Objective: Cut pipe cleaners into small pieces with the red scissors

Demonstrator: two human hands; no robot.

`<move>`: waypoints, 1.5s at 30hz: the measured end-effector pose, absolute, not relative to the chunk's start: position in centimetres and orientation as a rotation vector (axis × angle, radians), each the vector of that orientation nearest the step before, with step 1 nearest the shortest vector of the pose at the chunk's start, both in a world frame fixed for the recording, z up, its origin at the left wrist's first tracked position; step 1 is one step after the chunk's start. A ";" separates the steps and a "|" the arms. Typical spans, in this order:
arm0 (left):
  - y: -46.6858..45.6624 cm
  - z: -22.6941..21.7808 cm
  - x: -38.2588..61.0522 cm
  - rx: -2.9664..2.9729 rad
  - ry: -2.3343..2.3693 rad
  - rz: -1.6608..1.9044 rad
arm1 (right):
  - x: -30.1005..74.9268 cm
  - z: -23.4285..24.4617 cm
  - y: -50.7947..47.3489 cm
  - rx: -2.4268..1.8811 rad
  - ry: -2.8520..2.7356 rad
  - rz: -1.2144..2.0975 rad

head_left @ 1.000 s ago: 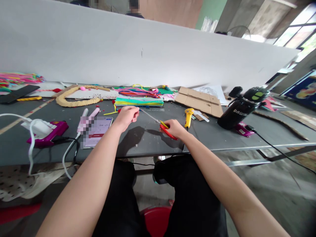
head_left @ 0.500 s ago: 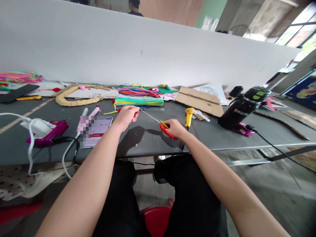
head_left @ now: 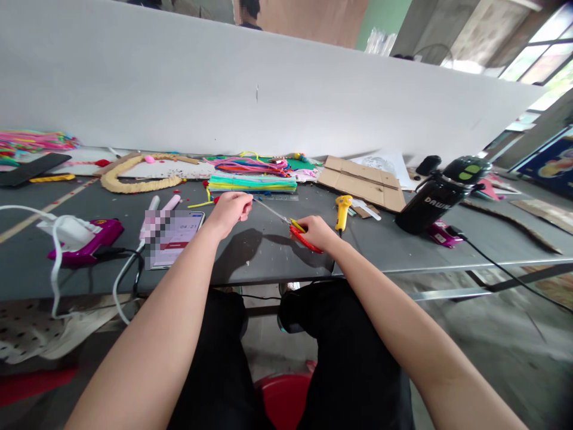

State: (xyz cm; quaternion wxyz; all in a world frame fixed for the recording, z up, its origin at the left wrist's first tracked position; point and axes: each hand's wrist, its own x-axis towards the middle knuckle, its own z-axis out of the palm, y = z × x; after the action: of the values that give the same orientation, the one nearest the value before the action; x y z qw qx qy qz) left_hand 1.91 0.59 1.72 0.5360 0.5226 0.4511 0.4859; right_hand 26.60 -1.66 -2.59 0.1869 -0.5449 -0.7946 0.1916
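Note:
My right hand (head_left: 317,232) is wrapped round pliers (head_left: 306,237) with red and yellow handles, above the grey table. From the pliers' jaws a thin greyish strand (head_left: 272,210), perhaps wire or a stem, runs up and left to my left hand (head_left: 233,210). The left fingers are closed in a pinch at its far end; their exact hold is partly hidden. Just behind the left hand lies a bundle of green, blue and yellow pipe cleaners (head_left: 253,184). A yellow glue gun (head_left: 343,210) stands right of my right hand.
To the left are a phone (head_left: 172,254) and a purple power strip (head_left: 105,234) with white cables. A padded beige hoop (head_left: 113,180) lies further back. At the right are cardboard (head_left: 364,184) and a black bottle (head_left: 423,206). A white partition (head_left: 277,101) rises behind.
Almost nothing differs. Both hands, the strand and the pliers keep nearly the same place.

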 end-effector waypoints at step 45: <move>0.9 1.0 1.4 1.283 0.969 1.205 | 26.9 -1.8 -2.2 -1.502 -2.125 0.676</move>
State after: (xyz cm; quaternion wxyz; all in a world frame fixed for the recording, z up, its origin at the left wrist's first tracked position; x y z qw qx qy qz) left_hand 1.36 0.90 1.00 0.5364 0.5388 0.4072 0.5062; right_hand 26.91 -2.23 -1.78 0.2247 -0.5445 -0.7701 0.2450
